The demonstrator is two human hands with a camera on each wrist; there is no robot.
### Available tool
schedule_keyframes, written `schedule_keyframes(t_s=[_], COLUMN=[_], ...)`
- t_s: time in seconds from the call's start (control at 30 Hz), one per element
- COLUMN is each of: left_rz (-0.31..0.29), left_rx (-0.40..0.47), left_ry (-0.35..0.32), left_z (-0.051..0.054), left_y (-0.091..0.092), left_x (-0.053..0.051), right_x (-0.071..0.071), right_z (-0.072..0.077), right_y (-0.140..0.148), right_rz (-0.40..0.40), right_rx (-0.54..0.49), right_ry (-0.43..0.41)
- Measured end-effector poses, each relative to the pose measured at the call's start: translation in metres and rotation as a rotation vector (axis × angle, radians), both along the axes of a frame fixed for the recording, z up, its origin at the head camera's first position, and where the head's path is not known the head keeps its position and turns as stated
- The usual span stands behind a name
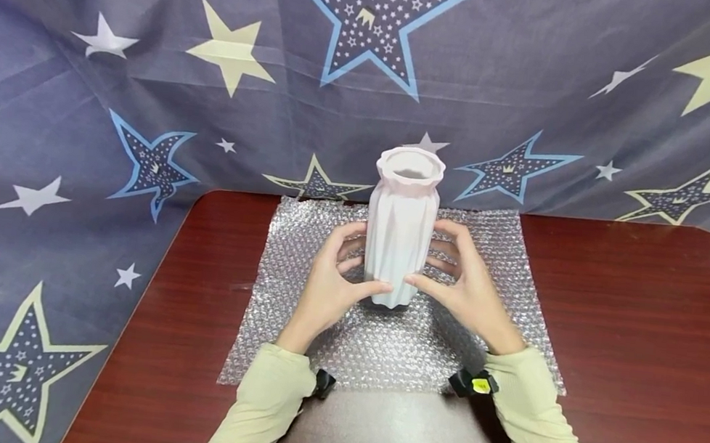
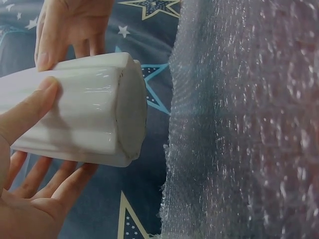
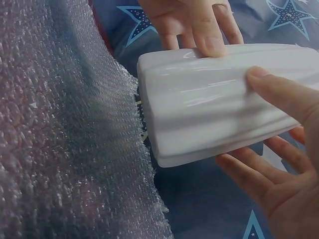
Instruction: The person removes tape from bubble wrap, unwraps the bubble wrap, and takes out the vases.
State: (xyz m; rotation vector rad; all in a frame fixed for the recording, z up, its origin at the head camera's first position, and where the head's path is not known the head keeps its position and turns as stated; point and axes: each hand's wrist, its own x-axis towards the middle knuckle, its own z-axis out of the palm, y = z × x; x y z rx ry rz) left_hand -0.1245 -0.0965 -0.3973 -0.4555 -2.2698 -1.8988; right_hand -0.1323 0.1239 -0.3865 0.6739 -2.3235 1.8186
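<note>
Both hands hold a white ribbed vase (image 1: pixel 401 230) with a scalloped rim, upright in the head view. My left hand (image 1: pixel 337 278) grips its left side, thumb across the front near the base and fingers round the side. On the other side, my right hand (image 1: pixel 463 281) grips it in the same way. Both wrist views show the vase raised off the bubble wrap; the left wrist view shows its flat base (image 2: pixel 132 112). Below it a sheet of bubble wrap (image 1: pixel 372 355) lies spread on the table.
The dark red wooden table (image 1: pixel 637 341) extends to both sides of the bubble wrap. A grey-blue cloth with stars (image 1: pixel 498 62) hangs behind the table and along its left side. Black wrist cameras (image 1: pixel 473 383) sit by the sleeves.
</note>
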Motion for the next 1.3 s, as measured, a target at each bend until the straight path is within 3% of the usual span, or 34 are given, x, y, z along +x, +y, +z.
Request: schedule_keyframes(t_s=[0.33,1.1,1.3], left_rz=[0.001,0.103,0.128], left_rx=[-0.014,-0.012,0.004], left_ry=[0.018,0.056,0.062], left_z=[0.0,0.006,0.008], left_y=[-0.004,-0.045,-0.058], left_x=[0.0,0.004,0.003], right_x=[0.001,-0.012,-0.016], right_z=[0.002,0.01,0.014], right_y=[-0.002,-0.044,-0.06], right_rz=[0.008,0.114,0.11], right_rx=[0.004,0.038,0.047], right_ry=[0.014,0.045,0.032])
